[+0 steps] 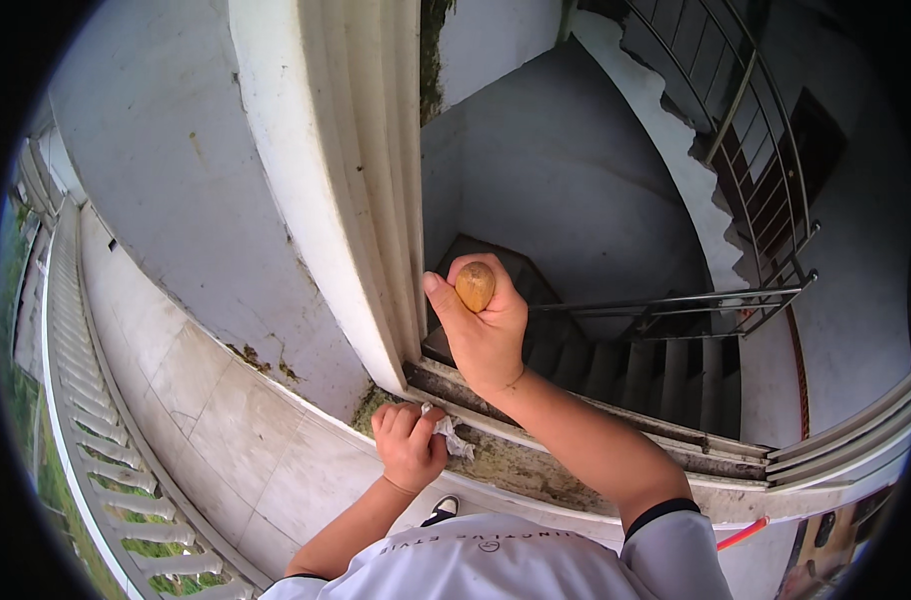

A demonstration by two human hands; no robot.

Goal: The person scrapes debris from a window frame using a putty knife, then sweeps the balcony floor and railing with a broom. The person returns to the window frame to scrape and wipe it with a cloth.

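Note:
My right hand (488,335) is closed round a wooden handle (475,287), held in front of the white window frame (371,190). Only the handle's rounded light-brown end shows; whatever tool it belongs to is hidden behind my fist. Lower and to the left, my left hand (412,450) is closed on a crumpled white tissue (456,437), just at the frame's bottom corner. Beneath both hands runs the dirty, mossy sill (551,470), with the narrow window track (616,425) along its far side.
Beyond the opening, dark stairs (656,375) descend, with a metal railing (676,297) above them. A white wall (176,180) with peeling patches stands left of the frame. Farther left, a white balustrade (101,440) edges the tiled walkway (226,420). A red stick-like thing (742,535) lies at lower right.

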